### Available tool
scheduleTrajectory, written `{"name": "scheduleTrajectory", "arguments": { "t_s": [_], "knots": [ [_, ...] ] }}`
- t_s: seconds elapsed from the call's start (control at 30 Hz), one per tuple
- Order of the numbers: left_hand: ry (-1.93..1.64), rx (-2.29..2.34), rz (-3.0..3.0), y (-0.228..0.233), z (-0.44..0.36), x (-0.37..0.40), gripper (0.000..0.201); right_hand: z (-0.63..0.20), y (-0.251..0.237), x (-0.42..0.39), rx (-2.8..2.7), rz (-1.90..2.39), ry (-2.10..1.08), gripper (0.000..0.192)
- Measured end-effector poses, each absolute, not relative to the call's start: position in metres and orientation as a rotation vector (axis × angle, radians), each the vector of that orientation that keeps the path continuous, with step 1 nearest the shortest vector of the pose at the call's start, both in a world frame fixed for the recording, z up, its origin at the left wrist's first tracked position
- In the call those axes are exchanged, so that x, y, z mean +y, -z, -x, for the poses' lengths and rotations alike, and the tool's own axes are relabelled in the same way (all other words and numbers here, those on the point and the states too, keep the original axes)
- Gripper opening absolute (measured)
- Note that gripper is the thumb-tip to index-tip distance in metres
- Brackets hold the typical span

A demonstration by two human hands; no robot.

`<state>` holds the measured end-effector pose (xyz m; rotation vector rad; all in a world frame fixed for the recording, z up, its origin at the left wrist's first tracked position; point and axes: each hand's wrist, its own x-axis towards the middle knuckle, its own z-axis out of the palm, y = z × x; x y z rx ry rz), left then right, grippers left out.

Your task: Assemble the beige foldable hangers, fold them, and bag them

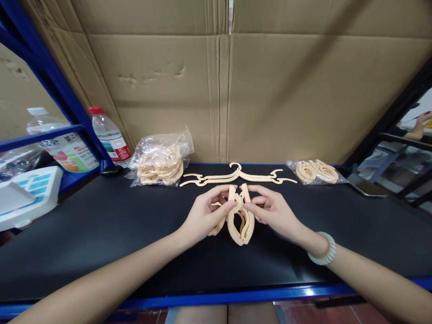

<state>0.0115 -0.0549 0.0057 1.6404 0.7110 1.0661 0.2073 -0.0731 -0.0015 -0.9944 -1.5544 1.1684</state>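
Between my two hands is a cream plastic folding hanger (240, 234), folded into a compact looped shape just above the black table. My left hand (209, 211) pinches its left side with thumb and fingers. On the other side, my right hand (275, 210) grips the upper right arm of the same hanger. Part of the folded piece behind my left fingers is hidden, so I cannot tell whether it is one hanger or two. Just beyond my hands an unfolded cream hanger (239, 173) lies flat, its hook pointing away from me.
A stack of bagged folded hangers (160, 164) stands at the back left, beside a red-capped bottle (110, 135). One bagged hanger (317, 172) and a phone (366, 185) lie at the back right. A cardboard wall (162, 76) closes off the far edge; a white-and-blue device (30, 198) sits left.
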Motion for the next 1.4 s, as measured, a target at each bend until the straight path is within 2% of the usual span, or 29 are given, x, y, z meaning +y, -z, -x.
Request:
{"name": "scheduleTrajectory", "arguments": {
  "t_s": [0.17,0.33,0.43,0.77,0.9,1.0,1.17,1.4],
  "knots": [
    [-1.041,0.768,-1.641,-0.008,-0.012,-0.057,0.029,-0.203,-0.001,-0.077,-1.587,0.946,-1.239,0.045],
    [-1.048,0.813,-1.623,-0.01,-0.014,-0.058,0.025,-0.201,-0.001,-0.077,-1.552,0.915,-1.234,0.028],
    [-1.064,0.826,-1.63,-0.008,-0.014,-0.057,0.024,-0.203,0.002,-0.075,-1.504,0.91,-1.207,0.025],
    [-1.053,0.796,-1.665,-0.002,-0.014,-0.056,0.025,-0.206,0.0,-0.074,-1.564,0.895,-1.361,0.028],
    [-1.088,0.845,-1.615,-0.003,-0.012,-0.047,0.032,-0.222,-0.006,-0.064,-1.435,0.975,-1.277,0.038],
    [-1.124,0.921,-1.617,-0.005,-0.007,-0.037,0.03,-0.239,-0.005,-0.053,-1.454,1.141,-1.219,0.043],
    [-1.179,1.021,-1.646,-0.008,0.003,-0.021,0.024,-0.251,0.007,-0.041,-1.578,1.463,-1.177,0.039],
    [-1.239,1.129,-1.817,-0.008,0.017,0.001,0.021,-0.254,0.015,-0.037,-1.588,1.502,-1.125,0.037]
  ]
}}
